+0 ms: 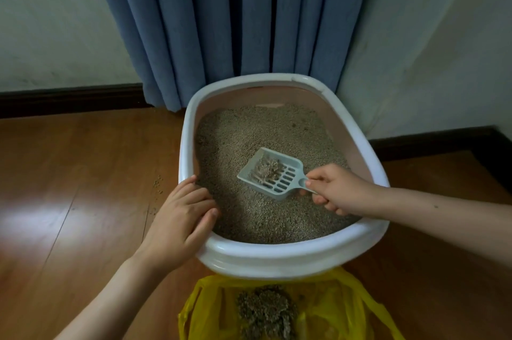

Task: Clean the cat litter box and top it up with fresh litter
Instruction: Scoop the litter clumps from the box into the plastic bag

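Down in the litter box, one grey slotted scoop lies with its long axis slanting from lower right to upper left, blade toward the far-left wall, held just above the pellet litter. One clump sits on the blade. The right hand curls round the scoop's handle, hiding most of it. The left hand rests on the box's left rim, fingers draped loosely over it and thumb lying inside. One yellow plastic bag, cut off at the bottom edge, holds a dark clumped heap. A few pellets dot the wooden floor.
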A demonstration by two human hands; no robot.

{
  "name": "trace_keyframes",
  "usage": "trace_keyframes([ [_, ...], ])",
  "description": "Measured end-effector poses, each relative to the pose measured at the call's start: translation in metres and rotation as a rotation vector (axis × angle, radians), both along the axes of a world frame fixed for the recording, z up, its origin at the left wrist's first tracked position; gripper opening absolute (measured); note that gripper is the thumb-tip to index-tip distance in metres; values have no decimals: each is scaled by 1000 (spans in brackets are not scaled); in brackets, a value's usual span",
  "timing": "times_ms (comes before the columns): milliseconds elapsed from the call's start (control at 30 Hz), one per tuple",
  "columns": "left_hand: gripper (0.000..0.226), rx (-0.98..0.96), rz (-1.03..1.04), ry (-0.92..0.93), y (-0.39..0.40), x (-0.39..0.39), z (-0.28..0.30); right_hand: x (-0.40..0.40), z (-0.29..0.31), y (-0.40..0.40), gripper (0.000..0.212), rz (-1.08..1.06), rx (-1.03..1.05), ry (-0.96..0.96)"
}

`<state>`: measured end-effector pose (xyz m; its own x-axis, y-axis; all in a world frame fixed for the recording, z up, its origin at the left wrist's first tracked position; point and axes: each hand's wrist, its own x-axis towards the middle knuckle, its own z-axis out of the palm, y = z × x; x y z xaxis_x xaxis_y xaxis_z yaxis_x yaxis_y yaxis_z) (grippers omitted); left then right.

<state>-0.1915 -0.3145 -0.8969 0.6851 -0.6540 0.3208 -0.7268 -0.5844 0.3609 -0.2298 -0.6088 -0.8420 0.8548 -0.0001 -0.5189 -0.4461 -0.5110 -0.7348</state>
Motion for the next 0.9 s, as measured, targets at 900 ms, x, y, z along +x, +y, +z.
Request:
trace_keyframes([
  [900,31,65,-169,18,13,-22,7,-20,8,7,28,62,-225,-82],
])
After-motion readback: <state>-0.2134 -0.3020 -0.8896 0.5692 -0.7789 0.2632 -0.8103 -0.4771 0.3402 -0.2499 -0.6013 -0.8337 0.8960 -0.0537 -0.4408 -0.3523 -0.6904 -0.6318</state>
